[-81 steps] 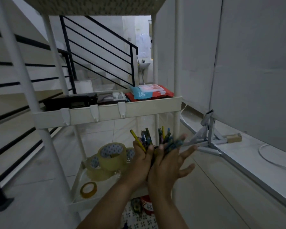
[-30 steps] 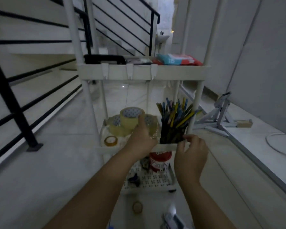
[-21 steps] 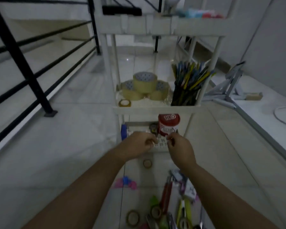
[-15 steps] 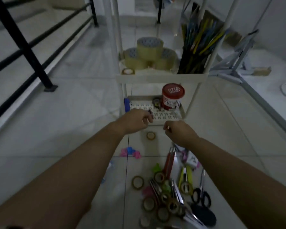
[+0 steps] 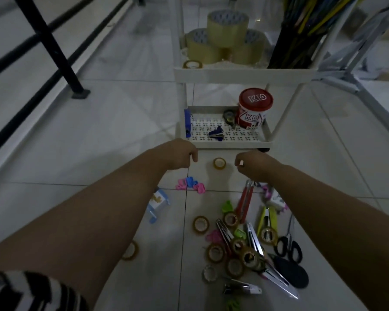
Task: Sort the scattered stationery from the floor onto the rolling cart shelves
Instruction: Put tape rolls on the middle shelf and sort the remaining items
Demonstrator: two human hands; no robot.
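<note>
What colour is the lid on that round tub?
Red, with white letters; the tub shows best in the head view.
</note>
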